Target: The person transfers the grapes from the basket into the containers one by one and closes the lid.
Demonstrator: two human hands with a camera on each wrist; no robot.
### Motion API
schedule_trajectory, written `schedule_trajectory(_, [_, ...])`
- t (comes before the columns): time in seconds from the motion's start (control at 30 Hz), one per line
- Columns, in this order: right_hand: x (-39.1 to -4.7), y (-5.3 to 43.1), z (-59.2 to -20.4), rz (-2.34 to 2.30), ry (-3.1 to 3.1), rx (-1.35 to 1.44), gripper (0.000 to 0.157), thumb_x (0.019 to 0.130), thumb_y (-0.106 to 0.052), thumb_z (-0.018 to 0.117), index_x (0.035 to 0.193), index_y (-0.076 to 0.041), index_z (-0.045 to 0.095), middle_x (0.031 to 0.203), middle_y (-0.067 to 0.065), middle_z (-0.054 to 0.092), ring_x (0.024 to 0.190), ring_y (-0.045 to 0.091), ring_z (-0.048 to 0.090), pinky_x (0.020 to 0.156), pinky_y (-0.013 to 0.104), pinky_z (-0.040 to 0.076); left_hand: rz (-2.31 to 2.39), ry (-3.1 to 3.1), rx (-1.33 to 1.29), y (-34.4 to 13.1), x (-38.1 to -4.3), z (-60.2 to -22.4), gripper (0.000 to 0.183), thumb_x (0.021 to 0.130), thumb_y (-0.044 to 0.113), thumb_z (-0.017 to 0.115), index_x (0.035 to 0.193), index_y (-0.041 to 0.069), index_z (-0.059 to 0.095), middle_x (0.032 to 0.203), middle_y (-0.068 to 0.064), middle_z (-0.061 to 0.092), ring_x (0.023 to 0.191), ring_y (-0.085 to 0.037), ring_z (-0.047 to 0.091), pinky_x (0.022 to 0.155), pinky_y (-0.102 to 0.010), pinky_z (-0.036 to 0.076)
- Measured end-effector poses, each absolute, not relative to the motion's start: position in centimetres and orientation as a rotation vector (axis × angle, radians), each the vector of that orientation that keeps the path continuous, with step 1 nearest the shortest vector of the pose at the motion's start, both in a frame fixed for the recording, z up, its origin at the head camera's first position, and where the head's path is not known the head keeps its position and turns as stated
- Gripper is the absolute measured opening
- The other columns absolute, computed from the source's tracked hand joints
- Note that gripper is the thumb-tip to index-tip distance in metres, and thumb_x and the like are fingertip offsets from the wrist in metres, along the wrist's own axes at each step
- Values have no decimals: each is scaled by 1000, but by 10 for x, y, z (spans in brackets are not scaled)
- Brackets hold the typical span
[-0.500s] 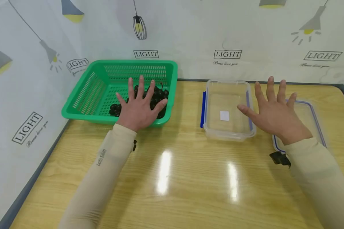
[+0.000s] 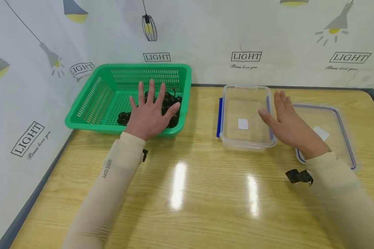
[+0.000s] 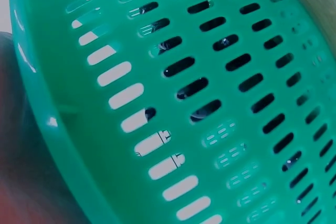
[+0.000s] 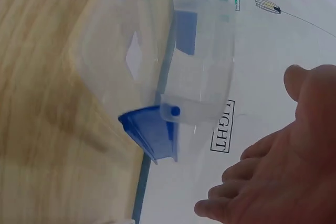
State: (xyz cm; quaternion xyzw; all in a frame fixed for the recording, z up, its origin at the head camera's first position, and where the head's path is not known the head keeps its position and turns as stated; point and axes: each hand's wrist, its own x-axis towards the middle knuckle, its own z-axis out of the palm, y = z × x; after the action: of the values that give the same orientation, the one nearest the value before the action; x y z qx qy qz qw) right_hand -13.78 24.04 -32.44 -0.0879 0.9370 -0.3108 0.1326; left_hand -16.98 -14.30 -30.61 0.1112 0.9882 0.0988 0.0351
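Observation:
My left hand (image 2: 148, 119) hovers with straight, spread fingers over the near side of a green plastic basket (image 2: 127, 66). Inside the basket lie dark grapes (image 2: 123, 118), partly hidden behind that hand. The left wrist view looks at the slotted basket wall (image 3: 68, 103) from close by, with dark grapes showing through the slots. My right hand (image 2: 291, 128) is above the gap between a clear plastic container (image 2: 247, 143) and its lid (image 2: 341, 138), fingers straight and together, thumb apart. In the right wrist view the right hand (image 4: 299, 156) holds nothing; the container's blue latch (image 4: 152, 132) hangs down.
The container stands upright without its lid, to the right of the basket. A white label (image 2: 243, 123) shows at its bottom. The lid has a blue seal and lies flat on the wooden table (image 2: 212, 193). A printed backdrop (image 2: 205, 34) rises behind the table.
My right hand has turned sideways, its spread fingers coming together, and shifted slightly left and down, baring more of the lid. The left hand stays spread over the basket.

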Motion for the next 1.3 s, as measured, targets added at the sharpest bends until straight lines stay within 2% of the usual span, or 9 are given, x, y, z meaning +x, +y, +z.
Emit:
schedule_trajectory(0.2, [-138,237,-333,-1140,2673,-194,80,102,-58,21,152,-10,-19,158,7,-23,144,32,-16,113,56,-3,328,3017,340,-142,-170,-306,83,96,72,19,158,23,-6,161,-8,-19,140,-30,-30,109,-66,-6])
schedule_trajectory(0.5, [-138,230,-354,-1576,2598,-50,68,105,-49,22,157,-13,-4,162,5,-5,146,24,-7,116,46,-1,349,3004,349,-141,-170,-306,82,96,71,19,158,23,-6,161,-8,-19,139,-29,-31,108,-66,-7])
schedule_trajectory(0.73, [-137,226,-363,-1647,2634,-2,64,107,-42,23,157,-11,1,162,4,-1,146,20,-3,116,39,2,388,2973,375,-141,-171,-306,79,97,69,18,157,24,-8,161,-9,-18,140,-29,-29,108,-66,-6])
schedule_trajectory(1.3, [-136,222,-371,-1684,2695,-12,59,108,-37,26,157,-11,5,162,5,5,146,20,5,116,36,6,446,2927,379,-141,-174,-308,77,98,68,16,158,25,-7,162,-8,-17,140,-27,-30,109,-65,-7])
